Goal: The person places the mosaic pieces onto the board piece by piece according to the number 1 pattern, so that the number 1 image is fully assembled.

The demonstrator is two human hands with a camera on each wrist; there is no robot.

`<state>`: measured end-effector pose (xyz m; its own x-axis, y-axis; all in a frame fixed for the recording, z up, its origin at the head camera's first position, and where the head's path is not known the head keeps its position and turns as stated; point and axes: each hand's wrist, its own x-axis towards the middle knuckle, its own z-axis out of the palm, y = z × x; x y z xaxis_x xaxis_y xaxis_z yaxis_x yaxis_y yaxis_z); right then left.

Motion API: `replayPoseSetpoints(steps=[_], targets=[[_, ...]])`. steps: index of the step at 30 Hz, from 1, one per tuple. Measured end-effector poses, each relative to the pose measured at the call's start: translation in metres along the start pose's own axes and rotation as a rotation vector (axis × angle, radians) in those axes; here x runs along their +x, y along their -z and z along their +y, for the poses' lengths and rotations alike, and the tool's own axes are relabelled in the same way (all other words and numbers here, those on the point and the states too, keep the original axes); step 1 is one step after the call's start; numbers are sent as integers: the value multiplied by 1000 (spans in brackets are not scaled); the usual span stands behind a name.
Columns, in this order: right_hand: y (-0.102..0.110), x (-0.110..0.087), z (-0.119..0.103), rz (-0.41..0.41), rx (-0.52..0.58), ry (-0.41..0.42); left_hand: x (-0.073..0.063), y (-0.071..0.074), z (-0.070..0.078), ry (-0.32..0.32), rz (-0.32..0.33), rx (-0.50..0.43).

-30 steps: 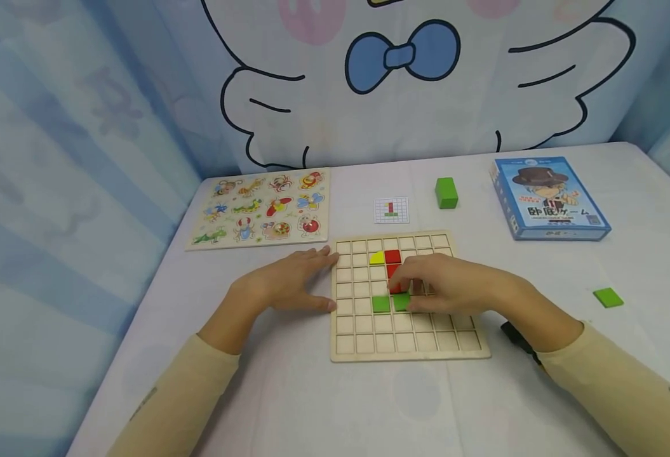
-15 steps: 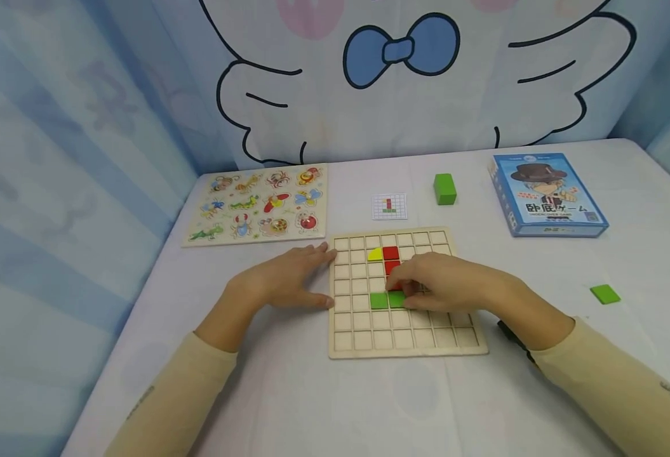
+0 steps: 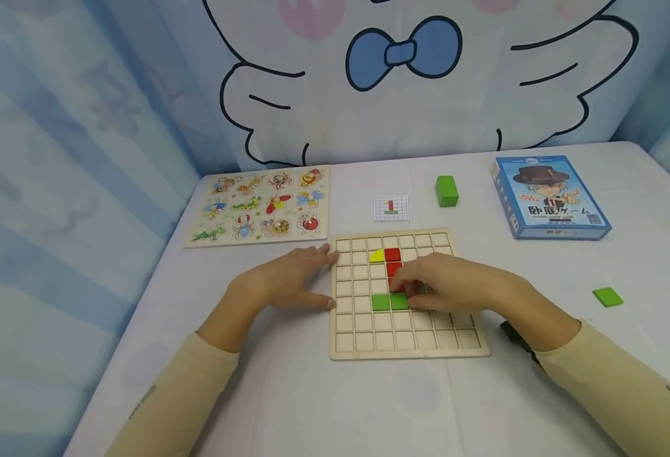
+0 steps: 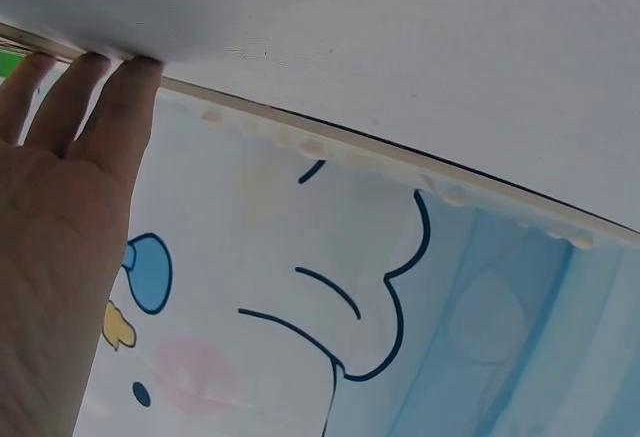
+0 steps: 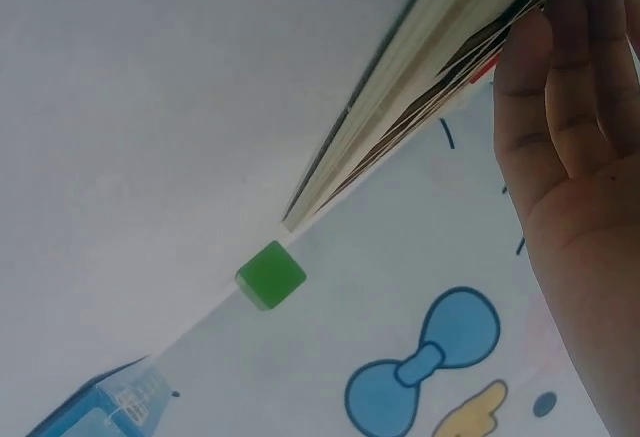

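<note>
A wooden grid board lies on the table. In its cells sit a yellow piece with one slanted side, a column of red tiles and a green square tile. My right hand is over the board, its curled index finger and thumb at the edges of a second green tile beside the first. The lowest red tile is partly hidden by the fingers. My left hand rests at the board's left side, fingertips and thumb touching its edge. In the left wrist view, the left fingers are straight.
Behind the board lie a small pattern card and a green block. An insect puzzle board is at the back left, a blue game box at the back right. A loose green tile lies right. A black object sits under the right wrist.
The second green tile has shifted slightly left and now lies level beside the first one. The right fingers stay around it; the left hand has not moved.
</note>
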<state>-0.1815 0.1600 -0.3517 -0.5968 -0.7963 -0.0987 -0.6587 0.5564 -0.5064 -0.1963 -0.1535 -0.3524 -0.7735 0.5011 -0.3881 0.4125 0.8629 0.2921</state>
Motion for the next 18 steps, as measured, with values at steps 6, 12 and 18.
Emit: replayPoseSetpoints(steps=[6, 12, 18], targets=[[3, -6, 0, -10, 20, -15, 0, 1, 1, -3, -19, 4], [8, -14, 2, 7, 48, -34, 0, 1, 0, 17, 0, -6], [13, -23, 6, 57, 53, -22, 1, -1, -2, 19, 5, -20]])
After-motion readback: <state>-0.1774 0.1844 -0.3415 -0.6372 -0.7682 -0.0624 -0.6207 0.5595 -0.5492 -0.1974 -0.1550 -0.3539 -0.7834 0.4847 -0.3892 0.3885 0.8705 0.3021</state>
